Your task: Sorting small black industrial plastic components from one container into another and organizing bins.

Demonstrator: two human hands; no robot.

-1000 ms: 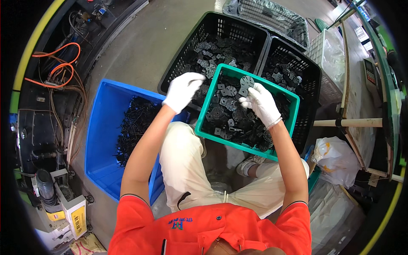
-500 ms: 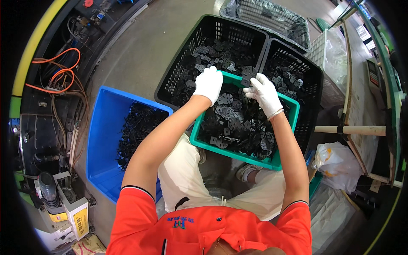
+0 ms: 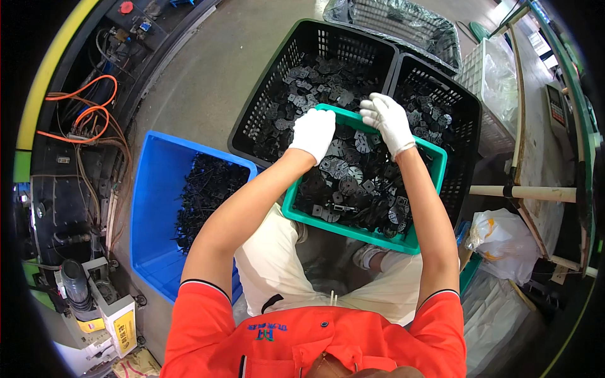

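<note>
A green plastic crate (image 3: pixel 353 234) full of dark, flat molded plastic parts (image 3: pixel 340 169) stands in front of me, its far end over the black crates. My left hand (image 3: pixel 314 133), in a white glove, closes on the far left corner of its rim, with the fingertips hidden. My right hand (image 3: pixel 387 123), also gloved, is above the far rim, fingers stretched out and nothing visible in them. Just beyond, a black perforated crate (image 3: pixel 252 120) holds more such parts. A second black crate (image 3: pixel 463 107) with similar parts adjoins it on the right.
On the left a tilted blue bin (image 3: pixel 148 208) contains thin black pieces. A liner-covered crate (image 3: pixel 397 25) and a white crate (image 3: pixel 472 75) stand farther back. White plastic bags (image 3: pixel 501 242) lie by the frame at right. Machinery with an orange hose (image 3: pixel 94 110) lines the left side.
The dark plastic part held in my right hand has left its fingers, which have straightened out. That hand has moved slightly up; my left hand stays at the rim.
</note>
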